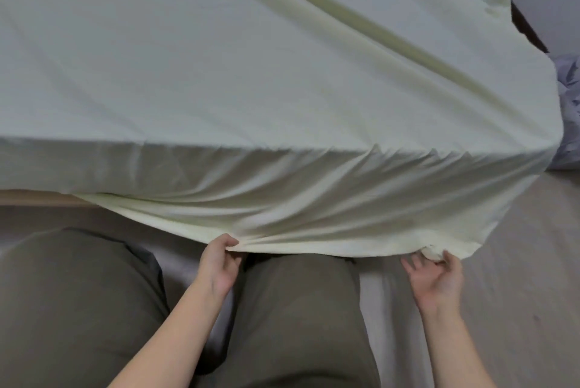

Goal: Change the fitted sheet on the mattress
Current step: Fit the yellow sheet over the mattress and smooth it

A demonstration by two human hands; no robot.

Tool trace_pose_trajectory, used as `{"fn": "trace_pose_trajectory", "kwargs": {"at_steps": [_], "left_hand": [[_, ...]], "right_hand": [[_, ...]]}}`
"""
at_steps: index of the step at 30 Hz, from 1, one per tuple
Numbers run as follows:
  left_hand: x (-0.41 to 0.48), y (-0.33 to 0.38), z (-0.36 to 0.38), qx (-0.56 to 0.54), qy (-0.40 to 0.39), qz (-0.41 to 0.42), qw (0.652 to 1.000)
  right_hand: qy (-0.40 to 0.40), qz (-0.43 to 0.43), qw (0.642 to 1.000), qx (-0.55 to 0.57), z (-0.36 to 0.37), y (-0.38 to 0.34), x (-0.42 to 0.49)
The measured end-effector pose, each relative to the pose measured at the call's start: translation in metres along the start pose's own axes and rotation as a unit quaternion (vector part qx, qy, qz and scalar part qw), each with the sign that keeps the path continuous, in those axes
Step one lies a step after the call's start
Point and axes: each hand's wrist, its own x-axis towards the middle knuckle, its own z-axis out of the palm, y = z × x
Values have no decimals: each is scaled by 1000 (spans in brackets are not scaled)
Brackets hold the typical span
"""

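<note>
Pale floor [518, 230] down your right side, one bed [28, 197] filling most of the view, and one heap of grey fabric [569, 111] on the floor past its right corner. There's one fitted sheet [251, 74], pale yellow-green, spread over the top and down the near side. Its big fold runs diagonally from upper left to the near right corner, and the loose hem is pulled out toward you over your two olive-trousered legs [298, 309]. Both your arms reach forward. Your left hand [218, 265] has its fingers [227, 241] pinched on the hem. Your right hand [437, 278] is palm-up with its fingers spread, tips right at a bunched bit of hem [432, 254], not gripping it.
</note>
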Motion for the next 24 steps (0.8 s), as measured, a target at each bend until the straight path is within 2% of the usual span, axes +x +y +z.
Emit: {"fn": "trace_pose_trajectory", "kwargs": {"at_steps": [1,3,4,6,9,12,14,17,20,21,24], "left_hand": [[-1,3,-3,-37,-34,-5,999],[-5,9,-5,-78,-113,-20,990],[-6,10,-5,-78,-142,-29,986],[-5,10,-1,-50,-150,-40,987],[-2,7,6,35,-102,-15,994],[0,6,6,85,-15,13,996],[1,7,7,106,34,27,993],[4,13,13,140,75,32,987],[2,22,21,61,76,6,995],[0,26,24,4,62,-8,998],[-6,31,28,-133,8,-33,991]], "right_hand": [[-43,6,998,36,6,3,-4],[-99,17,995,14,22,8,-14],[-105,24,994,-16,28,12,-17],[-90,32,991,-90,38,17,-20],[-64,16,987,-149,48,13,-18],[51,-84,977,-189,46,12,-9],[114,-139,955,-235,43,13,-5],[149,-185,921,-310,42,14,-1],[178,-207,867,-418,51,7,3],[181,-197,872,-409,54,4,4],[160,-58,953,-252,66,-10,9]]}}
